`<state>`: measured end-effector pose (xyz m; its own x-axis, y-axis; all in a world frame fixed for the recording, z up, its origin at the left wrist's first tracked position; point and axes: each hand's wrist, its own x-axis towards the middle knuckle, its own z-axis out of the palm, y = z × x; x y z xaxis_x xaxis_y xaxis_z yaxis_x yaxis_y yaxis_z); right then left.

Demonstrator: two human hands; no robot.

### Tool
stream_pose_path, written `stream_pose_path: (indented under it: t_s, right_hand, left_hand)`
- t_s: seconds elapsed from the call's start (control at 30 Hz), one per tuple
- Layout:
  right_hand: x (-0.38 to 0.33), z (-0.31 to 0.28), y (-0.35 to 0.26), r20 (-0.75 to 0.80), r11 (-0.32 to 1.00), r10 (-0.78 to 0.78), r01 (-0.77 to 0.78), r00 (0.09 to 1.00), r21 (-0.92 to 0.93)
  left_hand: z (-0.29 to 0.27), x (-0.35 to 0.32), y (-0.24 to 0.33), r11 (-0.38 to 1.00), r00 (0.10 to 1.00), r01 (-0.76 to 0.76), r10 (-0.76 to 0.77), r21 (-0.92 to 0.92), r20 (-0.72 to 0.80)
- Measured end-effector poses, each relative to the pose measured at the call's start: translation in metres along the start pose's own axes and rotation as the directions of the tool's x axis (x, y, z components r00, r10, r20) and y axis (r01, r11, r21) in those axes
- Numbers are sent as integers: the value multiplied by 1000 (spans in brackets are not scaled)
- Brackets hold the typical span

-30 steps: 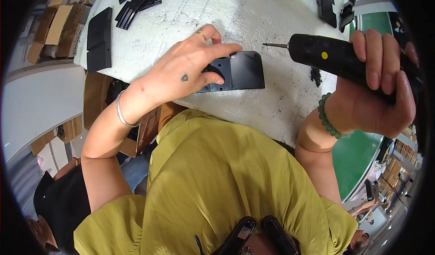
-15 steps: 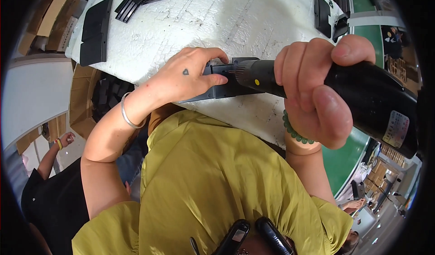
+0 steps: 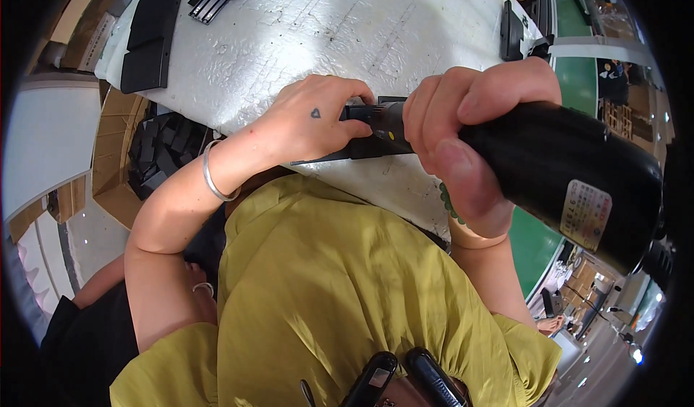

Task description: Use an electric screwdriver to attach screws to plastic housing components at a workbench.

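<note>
My right hand is wrapped around a thick black electric screwdriver, its body slanting off to the right. The ridged nose of the tool points left, down against a black plastic part on the table's near edge. My left hand grips that part, thumb and forefinger pinching it right beside the tool's nose. The driver's tip and any screw are hidden between the fingers and the nose. Much of the part's right end lies under the tool and my right hand.
The white-covered table carries flat black panels at left, slotted black parts at the back and a black piece at right. Below its left edge stands a cardboard box of black parts. A person in black is close on my left.
The screwdriver and my right hand have shifted left and slightly down, its nose now closer to my left fingertips. My left hand still holds the part. The person on my left has lowered an arm.
</note>
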<state>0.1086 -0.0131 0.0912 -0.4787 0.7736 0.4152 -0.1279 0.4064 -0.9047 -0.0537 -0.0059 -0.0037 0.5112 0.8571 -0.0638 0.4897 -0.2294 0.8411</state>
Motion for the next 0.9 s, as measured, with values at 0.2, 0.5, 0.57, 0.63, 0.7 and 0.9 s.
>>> stream_pose_path:
  t_s: [0.2, 0.5, 0.57, 0.63, 0.7, 0.9]
  right_hand:
    - [3, 7, 6, 56, 998, -16, 19, 998, -52]
    - [4, 0, 3, -6, 1000, 10, -10, 1000, -26]
    - [4, -10, 5, 10, 996, 20, -21, 1000, 88]
    - [-9, -25, 0, -244, 993, 17, 13, 970, 118]
    - [-16, -47, -10, -388, 978, -93, 157, 917, 135]
    - [-47, -121, -24, -601, 957, -278, 272, 749, -103]
  left_hand:
    - [-1, -4, -4, 999, 999, 31, -31, 9, 13]
    - [-1, -6, 1, 989, 994, -87, 77, -122, -83]
    - [7, 2, -5, 999, 998, -50, 49, -7, -44]
    - [-4, 1, 23, 998, 999, -49, 48, -32, -19]
    - [-1, 12, 28, 995, 996, -82, 81, -52, -23]
    - [5, 27, 20, 992, 985, -102, 110, -68, 136]
